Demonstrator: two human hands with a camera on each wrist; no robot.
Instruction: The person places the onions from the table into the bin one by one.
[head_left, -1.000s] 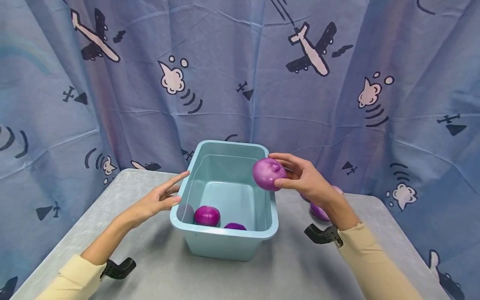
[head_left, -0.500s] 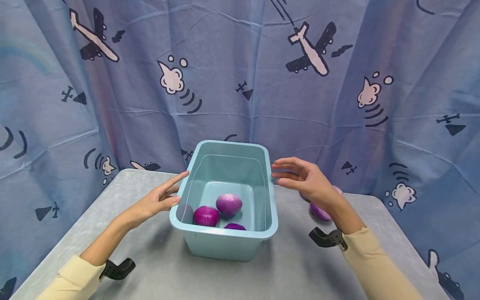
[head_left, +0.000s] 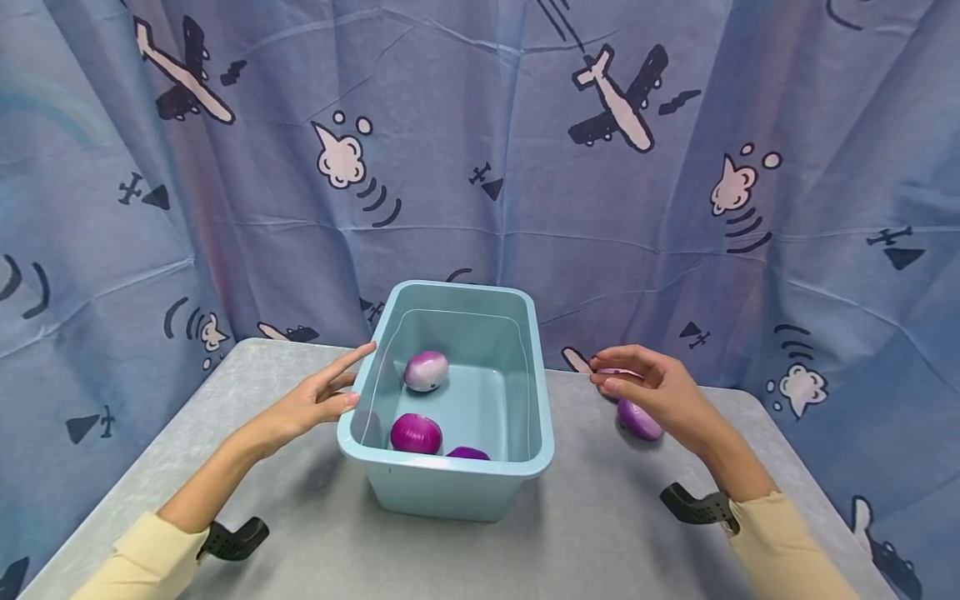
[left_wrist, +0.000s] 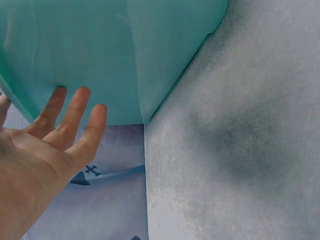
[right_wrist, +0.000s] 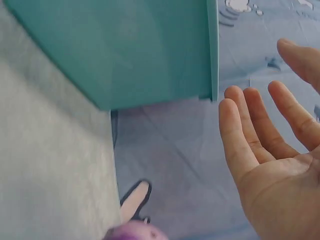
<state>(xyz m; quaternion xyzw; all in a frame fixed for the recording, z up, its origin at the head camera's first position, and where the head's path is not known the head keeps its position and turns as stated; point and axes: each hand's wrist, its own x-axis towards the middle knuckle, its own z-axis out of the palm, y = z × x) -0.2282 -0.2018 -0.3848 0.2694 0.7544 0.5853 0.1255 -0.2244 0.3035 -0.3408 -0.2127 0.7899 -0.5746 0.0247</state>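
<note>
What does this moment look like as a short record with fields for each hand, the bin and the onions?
left hand: open, fingers against the outer left wall of the light teal plastic bin
right hand: open, holds nothing, above the purple onions on the grey table
bin contents: pale purple onion near the back, dark purple onion near the front, a third partly hidden
surface: grey table

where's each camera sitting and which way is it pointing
Head: worn on the head, looking forward and down at the teal bin, both hands and sleeves showing.
Left wrist: looks along the left hand at the bin's outer wall.
Right wrist: looks past the right hand at the bin's wall and an onion.
All views share the bin.
</note>
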